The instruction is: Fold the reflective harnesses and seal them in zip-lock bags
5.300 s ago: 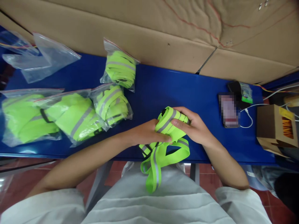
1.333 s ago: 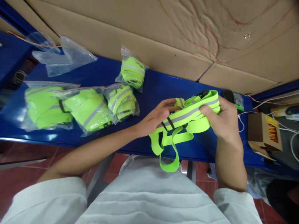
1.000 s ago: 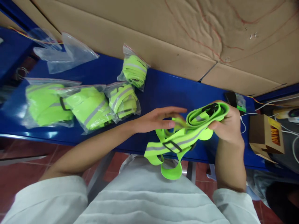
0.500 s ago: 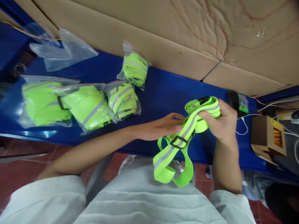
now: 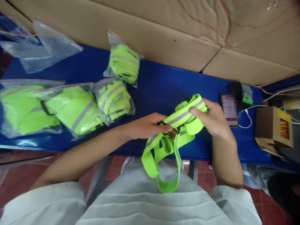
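Note:
I hold a neon-green reflective strap vest point(image 5: 174, 131) with grey stripes over the front edge of the blue table point(image 5: 159, 84). My right hand point(image 5: 212, 118) is closed round its folded upper end, thumb on the grey stripe. My left hand point(image 5: 146, 125) pinches the straps lower down, near a black buckle. Loose loops hang down over my lap.
Several bagged green vests point(image 5: 114, 98) lie on the left of the table, with empty clear bags point(image 5: 39, 47) behind them. A phone point(image 5: 229, 109) on a white cable, a black item and a small cardboard box point(image 5: 273, 128) sit at the right. Cardboard sheets point(image 5: 164, 28) line the back.
My left hand let go of the straps for a moment, then closed on them again near the buckle. Both hands and the vest drew in to the left, and the loops hang lower.

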Demonstrator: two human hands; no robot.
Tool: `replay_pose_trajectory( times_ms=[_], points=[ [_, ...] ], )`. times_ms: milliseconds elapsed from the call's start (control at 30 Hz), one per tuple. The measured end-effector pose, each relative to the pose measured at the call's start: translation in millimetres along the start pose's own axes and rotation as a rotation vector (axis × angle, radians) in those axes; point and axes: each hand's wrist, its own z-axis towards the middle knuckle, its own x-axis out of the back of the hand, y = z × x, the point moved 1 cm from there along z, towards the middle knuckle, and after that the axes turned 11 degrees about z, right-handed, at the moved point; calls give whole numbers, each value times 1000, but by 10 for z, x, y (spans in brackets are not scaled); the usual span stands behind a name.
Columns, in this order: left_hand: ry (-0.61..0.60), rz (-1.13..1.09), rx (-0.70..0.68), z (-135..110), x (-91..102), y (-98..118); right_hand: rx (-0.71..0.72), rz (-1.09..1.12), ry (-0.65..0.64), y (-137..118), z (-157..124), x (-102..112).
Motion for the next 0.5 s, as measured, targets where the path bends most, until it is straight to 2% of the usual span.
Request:
replay_pose_trajectory(
  times_ms=[67, 233, 333, 400, 500],
  points=[
    [18, 7, 55, 5, 17, 10, 21, -4, 7, 4, 13, -3],
    [268, 229, 38, 50, -25, 15, 206, -241, 186, 0, 17, -55],
    [350, 269, 16, 77, -84, -25, 296, -384, 251, 12, -35, -155],
    [375, 294, -4, 87, -97, -55, 320, -434, 247, 24, -69, -221],
    [298, 320, 34, 87, -56, -72, 321, -422, 211, 33, -76, -250]
  ],
)
